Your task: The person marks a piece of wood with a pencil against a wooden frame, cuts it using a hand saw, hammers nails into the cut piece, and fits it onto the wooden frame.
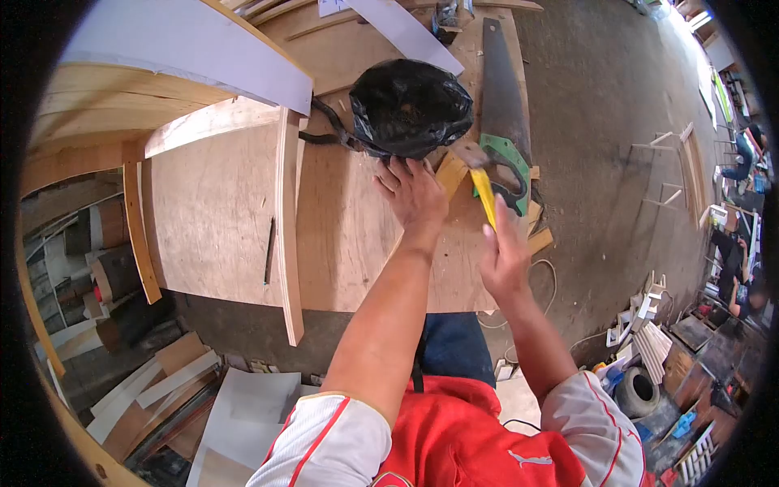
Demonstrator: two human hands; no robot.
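My left hand (pixel 412 195) lies at the near edge of a black plastic bag (pixel 412 105), which is shaped like a bowl with some small brownish bits in its middle. Its fingers are spread, the tips against the bag; whether they pinch anything there is hidden. My right hand (pixel 506 258) is closed around the yellow handle of a hammer (pixel 485 193), whose metal head is up by the bag's right side. Beside the hammer, a handsaw (pixel 503 97) with a green and black handle lies along the right side of the plywood worktop (pixel 211 219).
A wooden frame with white panels (pixel 187 49) stands at left, its upright board (pixel 288 227) crossing the worktop. A dark pencil-like stick (pixel 269 250) lies nearby. Offcuts (pixel 162 381) are piled on the floor. People and stools (pixel 641 312) are at far right.
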